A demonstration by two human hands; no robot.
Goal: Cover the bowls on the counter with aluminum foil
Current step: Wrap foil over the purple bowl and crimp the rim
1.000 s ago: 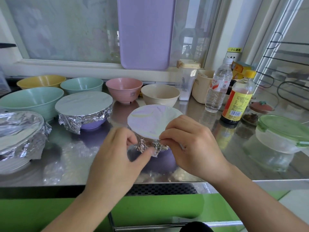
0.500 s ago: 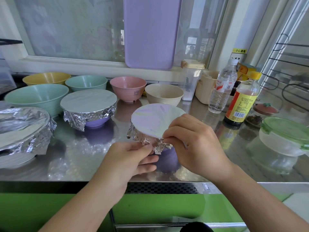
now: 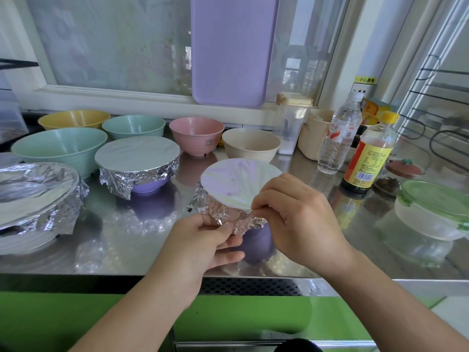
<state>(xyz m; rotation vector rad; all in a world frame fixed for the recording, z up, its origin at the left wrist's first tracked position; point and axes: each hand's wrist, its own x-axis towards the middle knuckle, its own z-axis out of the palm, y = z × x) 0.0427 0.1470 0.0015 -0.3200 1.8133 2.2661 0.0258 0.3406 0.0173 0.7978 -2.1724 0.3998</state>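
Both hands (image 3: 299,219) pinching foil (image 3: 228,217) (label unreadable)

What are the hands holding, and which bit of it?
Both hands pinch the crumpled silver aluminum foil wrapped over the small purple bowl: the left hand at its hanging near edge, the right hand at the rim fold.

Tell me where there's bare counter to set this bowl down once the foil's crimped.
Bare steel shows along the front edge, between the large foil-covered bowl and the left hand, and in front of the foil-covered purple bowl. A smaller patch lies between the right hand and the green-lidded container. The back row of bowls and the bottles are crowded.
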